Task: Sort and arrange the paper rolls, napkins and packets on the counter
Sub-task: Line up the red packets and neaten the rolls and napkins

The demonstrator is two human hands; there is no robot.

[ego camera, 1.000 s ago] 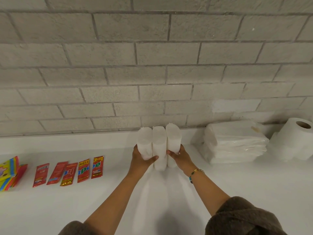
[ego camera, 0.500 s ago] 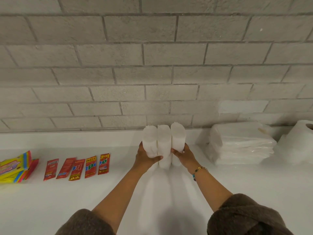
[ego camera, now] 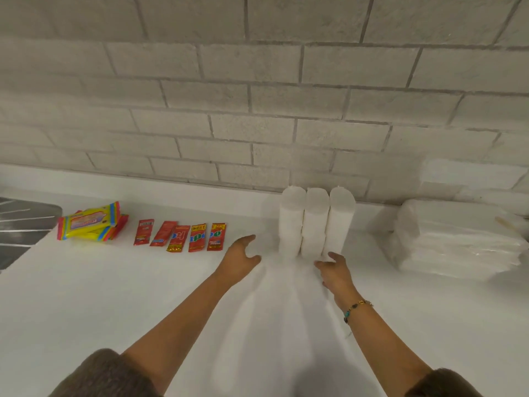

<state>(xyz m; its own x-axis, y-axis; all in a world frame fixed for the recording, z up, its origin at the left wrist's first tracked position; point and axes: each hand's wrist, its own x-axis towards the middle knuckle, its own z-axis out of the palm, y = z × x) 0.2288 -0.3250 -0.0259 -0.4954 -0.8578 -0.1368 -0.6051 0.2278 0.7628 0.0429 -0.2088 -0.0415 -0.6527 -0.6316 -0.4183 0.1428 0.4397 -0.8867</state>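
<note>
Two hands work nearest you over the counter point(ego camera: 114, 305), and neither grip holds anything. Your left hand point(ego camera: 242, 257) has its fingers spread and is apart from the rolls. Your right hand point(ego camera: 333, 272), with a bracelet point(ego camera: 356, 309) at the wrist, lies with relaxed fingers just beside the foot of the rightmost roll; contact cannot be confirmed. Beyond the hands, three paper rolls point(ego camera: 316, 222) stand upright, side against side, near the back of the counter. Treat them as light, soft and easily tipped or crushed. Flat palms set low on the two outer sides should move the row as one. Left of the rolls, five red packets point(ego camera: 180, 236) lie flat in a row. They are thin and probably slippery, so lift each by an edge. Further left, the yellow packets point(ego camera: 88, 224) lie stacked. Right of the rolls, the wrapped napkins point(ego camera: 455, 245) form a limp, slick stack; support it from beneath. A brick wall point(ego camera: 257, 96) closes the rear.
</note>
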